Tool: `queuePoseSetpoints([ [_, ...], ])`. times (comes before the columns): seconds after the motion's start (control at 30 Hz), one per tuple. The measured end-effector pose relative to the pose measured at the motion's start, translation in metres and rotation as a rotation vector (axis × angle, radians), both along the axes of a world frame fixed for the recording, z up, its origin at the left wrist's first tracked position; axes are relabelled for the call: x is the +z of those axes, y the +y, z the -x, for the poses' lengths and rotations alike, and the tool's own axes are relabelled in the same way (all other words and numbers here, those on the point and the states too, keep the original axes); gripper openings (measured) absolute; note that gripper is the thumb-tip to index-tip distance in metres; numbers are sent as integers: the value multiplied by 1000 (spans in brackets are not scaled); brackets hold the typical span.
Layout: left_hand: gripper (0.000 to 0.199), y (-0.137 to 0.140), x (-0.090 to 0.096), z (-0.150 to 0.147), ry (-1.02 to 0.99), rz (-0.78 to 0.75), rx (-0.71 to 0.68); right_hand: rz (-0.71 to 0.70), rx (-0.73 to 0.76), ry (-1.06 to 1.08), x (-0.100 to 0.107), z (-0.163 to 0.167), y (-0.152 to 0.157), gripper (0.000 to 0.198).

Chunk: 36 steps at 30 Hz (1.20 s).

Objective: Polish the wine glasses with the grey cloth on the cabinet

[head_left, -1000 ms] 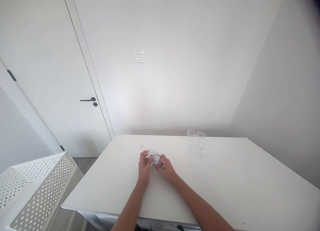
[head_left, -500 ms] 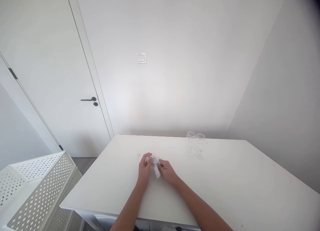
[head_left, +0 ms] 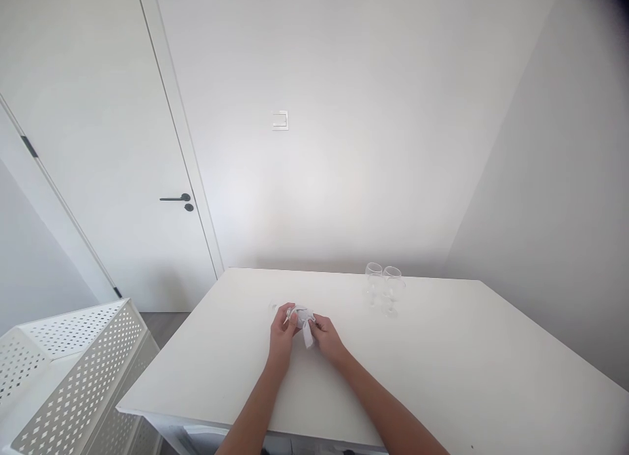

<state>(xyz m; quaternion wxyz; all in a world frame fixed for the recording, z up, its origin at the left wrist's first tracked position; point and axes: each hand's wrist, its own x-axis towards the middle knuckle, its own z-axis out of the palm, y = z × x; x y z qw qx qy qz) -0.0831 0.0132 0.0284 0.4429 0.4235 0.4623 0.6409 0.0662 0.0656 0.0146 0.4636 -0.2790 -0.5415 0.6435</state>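
Note:
My left hand (head_left: 282, 330) is closed around a clear stemmed glass that lies on its side, its faint foot (head_left: 273, 305) poking out to the left of my fingers. In my right hand (head_left: 328, 337) a white cloth (head_left: 308, 336) is pinched at the glass's mouth. Part of the cloth is bunched between both hands, and one end hangs down toward the tabletop. The hands and cloth hide most of the glass's bowl. To the right, toward the back of the white table (head_left: 442, 363), clear stemmed glasses (head_left: 392, 288) stand upright close together.
A white perforated rack (head_left: 78, 370) stands on the floor left of the table. Behind are a pale wall with a light switch (head_left: 280, 120) and a white door with a dark handle (head_left: 174, 198). Below the table's front edge, a partly visible opening holds things I cannot make out.
Both hands stay almost in place, and the cloth between them has shifted slightly, with its hanging end a little straighter. The view has tilted up slightly.

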Motion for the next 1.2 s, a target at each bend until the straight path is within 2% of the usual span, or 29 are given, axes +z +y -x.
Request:
queuePoseSetpoints([
  [0.13,59,-2,1,0,82,-99,-76,118,3,82,0,-6,3,43],
  [0.23,57,-1,-1,-3,7,-95,-143,133,4,104,2,-11,4,40],
  [0.33,57,0,-3,-2,-46,-3,-65,80,22,76,4,-8,0,42],
  [0.43,61,0,-2,1,37,24,20,78,71,61,5,-6,-3,41],
  [0.6,63,-4,3,-2,67,-95,-110,140,69,106,3,-18,4,35],
  [0.7,58,-4,3,-3,-9,-67,-126,82,38,72,1,-18,6,42],
  [0.8,60,-2,-1,-1,-31,34,-30,-12,71,1,1,-11,1,46],
  [0.9,63,0,-3,-1,-13,67,17,-38,123,-35,1,-8,-2,45],
  [1.03,65,-2,2,-3,-52,40,-2,55,114,9,2,-14,1,41],
  [1.2,51,-5,9,-2,16,-116,-76,205,119,114,8,-25,4,32],
])
